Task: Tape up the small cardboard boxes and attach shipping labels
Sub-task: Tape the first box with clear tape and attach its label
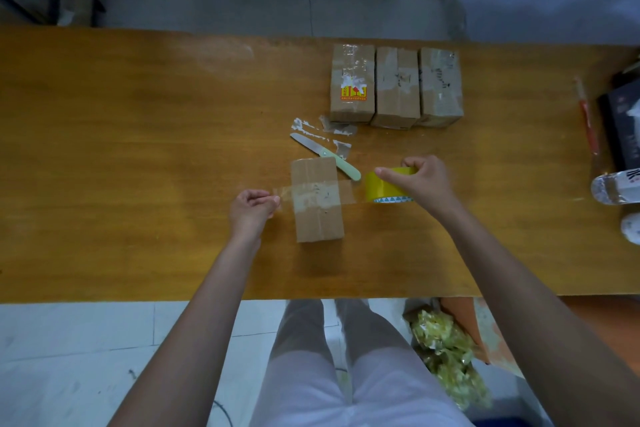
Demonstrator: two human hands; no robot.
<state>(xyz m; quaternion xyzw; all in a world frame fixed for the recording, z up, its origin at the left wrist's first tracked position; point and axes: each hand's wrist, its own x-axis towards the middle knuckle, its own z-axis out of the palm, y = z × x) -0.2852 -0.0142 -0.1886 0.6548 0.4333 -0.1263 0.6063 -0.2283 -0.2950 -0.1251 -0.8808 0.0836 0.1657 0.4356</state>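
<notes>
Your left hand (252, 210) pinches the free end of a clear tape strip (313, 192), fingers curled around it just left of the small cardboard box (318, 199). Your right hand (420, 180) grips the yellow tape roll (386, 188) from above, just right of the box. The strip runs from the roll across the middle of the box top to your left fingers. The box lies flat near the middle of the wooden counter (138, 149), long side pointing away from you.

Just behind the box lies a knife with a pale green handle (327, 156), its handle end near the roll. Beyond it are a few scraps of torn tape (322, 130). Farther back, three taped boxes (396, 87) stand side by side, touching; the leftmost carries a yellow and red sticker (353, 92). At the counter's right edge lie a red pen (587, 114) and a plastic bottle (614, 187).
</notes>
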